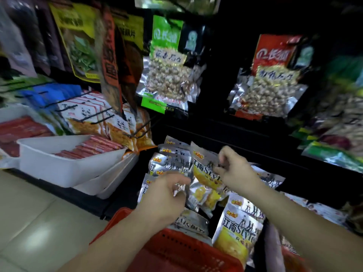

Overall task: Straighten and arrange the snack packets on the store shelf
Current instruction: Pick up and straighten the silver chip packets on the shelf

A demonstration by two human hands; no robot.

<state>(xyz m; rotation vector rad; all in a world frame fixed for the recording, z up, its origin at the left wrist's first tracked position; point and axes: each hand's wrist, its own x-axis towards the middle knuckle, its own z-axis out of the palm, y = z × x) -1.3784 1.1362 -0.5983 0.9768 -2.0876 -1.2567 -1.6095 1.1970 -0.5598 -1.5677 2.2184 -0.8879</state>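
While R hand (233,169) pinches top of upright pkt (204,171), L hand (167,195) pinches lower pkt (206,197).

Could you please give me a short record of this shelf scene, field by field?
left hand: pinches the edge of a crumpled packet
right hand: pinches the top of an upright packet
stack: more silver-and-yellow packets behind, overlapping unevenly
basket: red, below the hands
tray: white, at left, holding red sticks
above: green nut bag and red nut bag, hanging
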